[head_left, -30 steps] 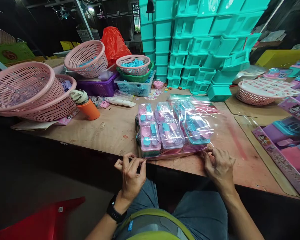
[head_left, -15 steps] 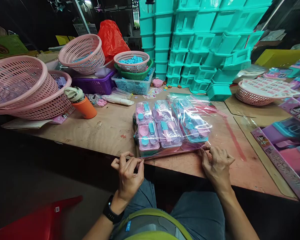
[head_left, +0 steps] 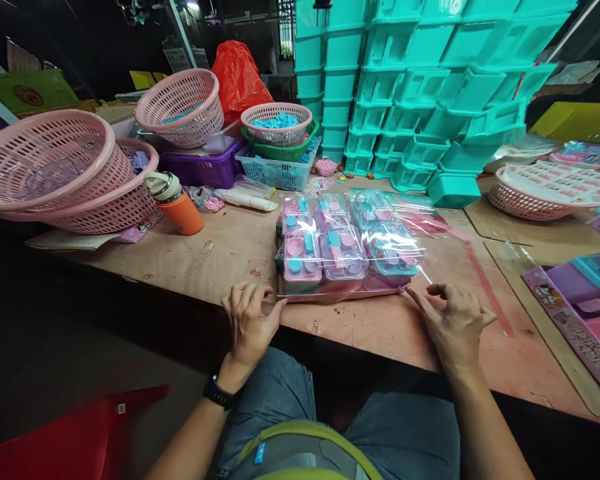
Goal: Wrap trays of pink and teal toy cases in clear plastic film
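A pink-edged tray (head_left: 350, 293) of toy sets in clear-lidded pink, purple and turquoise cases (head_left: 343, 257) lies on the table before me, with glossy clear plastic film (head_left: 430, 247) over it and spreading to the right. My left hand (head_left: 250, 320) is at the tray's near left corner, thumb tip against it and fingers loosely bent apart from the thumb. At the near right corner, the thumb of my right hand (head_left: 453, 323) points to the edge while its fingers curl away. I see no firm grip in either hand.
Pink baskets (head_left: 80, 167) and an orange bottle (head_left: 183, 212) stand at left. Behind are baskets of blue parts (head_left: 276, 121) and tall stacks of turquoise bins (head_left: 410, 87). A basket with printed sheets (head_left: 525, 200) and a filled display box (head_left: 575, 313) are at right.
The tray has slid away from the table's front edge. My fingers have loosened from their pinch at the near corners, with the thumbs still at them. The view has shifted slightly.
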A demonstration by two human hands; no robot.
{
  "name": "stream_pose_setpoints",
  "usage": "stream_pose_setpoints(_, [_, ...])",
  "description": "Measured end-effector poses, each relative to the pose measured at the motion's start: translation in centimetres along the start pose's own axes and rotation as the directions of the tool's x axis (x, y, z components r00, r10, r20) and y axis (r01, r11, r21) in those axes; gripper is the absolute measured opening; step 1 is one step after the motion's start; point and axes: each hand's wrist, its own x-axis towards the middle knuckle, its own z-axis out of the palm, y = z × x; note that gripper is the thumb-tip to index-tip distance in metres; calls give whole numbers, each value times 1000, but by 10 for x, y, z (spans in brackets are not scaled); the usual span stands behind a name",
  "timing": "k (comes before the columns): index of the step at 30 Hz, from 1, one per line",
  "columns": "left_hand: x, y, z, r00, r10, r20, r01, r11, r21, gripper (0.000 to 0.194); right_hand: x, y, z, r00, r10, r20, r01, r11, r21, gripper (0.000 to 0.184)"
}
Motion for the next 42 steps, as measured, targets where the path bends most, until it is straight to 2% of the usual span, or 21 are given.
stream_pose_setpoints(1, [3, -3, 0, 1000, -16, 13, 16, 1000, 23, 18, 4, 2, 1, 1000, 15, -6, -15, 1000, -10, 52])
stream_pose_setpoints(3, [7, -6, 0, 999, -37, 33, 36, 999, 23, 42, 10, 5, 3, 1000, 9, -10, -9, 1000, 12, 53])
stream_pose_setpoints(6, [8, 0, 6, 998, -16, 59, 21, 995, -94, 98, 17, 8, 2, 999, -40, 27, 36, 991, 126, 59])
stream_pose_setpoints(8, [7, 6, 16, 998, 0, 64, 13, 981, -192, 129, 20, 6, -4, 997, -41, 60, 27, 976, 215, 55])
stream_pose_setpoints(10, [8, 10, 27, 998, -12, 60, 27, 968, -250, 141, 19, -2, -13, 999, 19, 49, -31, 968, 250, 47])
stream_pose_setpoints(12, [12, 11, 35, 997, -46, 62, 61, 961, -270, 140, 12, -19, -23, 996, 81, -46, -69, 972, 223, 40])
stream_pose_setpoints(14, [16, 10, 38, 993, -63, 101, 89, 957, -275, 132, 1, -43, -28, 996, 31, -79, -8, 962, 273, 28])
stream_pose_setpoints(15, [18, 9, 37, 990, -60, 126, 93, 957, -276, 128, -5, -56, -27, 998, -55, -12, 56, 935, 350, 22])
stream_pose_setpoints(16, [20, 7, 36, 987, -50, 152, 91, 957, -276, 123, -11, -70, -24, 981, -171, 91, 111, 881, 459, 19])
stream_pose_setpoints(18, [23, 3, 33, 982, -23, 186, 74, 960, -270, 113, -18, -96, -13, 880, -374, 293, 95, 743, 662, 23])
stream_pose_setpoints(19, [24, 1, 31, 981, -13, 193, 65, 962, -265, 107, -20, -106, -6, 834, -424, 353, 56, 701, 711, 24])
stream_pose_setpoints(20, [25, -1, 30, 980, -3, 199, 56, 963, -262, 101, -19, -114, 1, 811, -437, 389, 19, 685, 728, 26])
stream_pose_setpoints(22, [26, -5, 29, 976, 14, 217, 45, 963, -266, 89, -16, -121, 11, 809, -410, 421, -19, 697, 717, 28])
stream_pose_setpoints(24, [27, -10, 29, 973, 30, 227, 37, 958, -285, 82, -10, -114, 15, 817, -372, 441, -43, 723, 689, 33])
stream_pose_setpoints(26, [28, -15, 29, 973, 43, 226, 29, 951, -309, 76, -3, -94, 15, 836, -305, 456, -73, 761, 644, 33])
stream_pose_setpoints(30, [31, -27, 26, 963, 90, 255, 11, 928, -372, 61, 15, -33, 16, 917, -87, 390, -108, 886, 451, 36])
stream_pose_setpoints(32, [30, -33, 22, 953, 110, 282, 13, 915, -402, 60, 26, -4, 18, 943, -51, 329, -82, 922, 378, 37])
stream_pose_setpoints(35, [25, -32, 16, 951, 100, 292, 22, 922, -387, 75, 37, 25, 17, 948, -65, 310, -47, 938, 343, 44])
stream_pose_setpoints(37, [22, -23, 14, 973, 61, 222, 18, 942, -336, 92, 41, 32, 16, 937, -83, 339, -49, 930, 364, 51])
stream_pose_setpoints(40, [22, -2, 19, 997, 42, 60, -25, 965, -262, 118, 44, 26, 20, 922, -130, 365, -41, 904, 426, 78])
stream_pose_setpoints(42, [27, 10, 28, 1000, 23, 9, -20, 969, -246, 131, 50, 15, 26, 929, -167, 331, 0, 893, 450, 89])
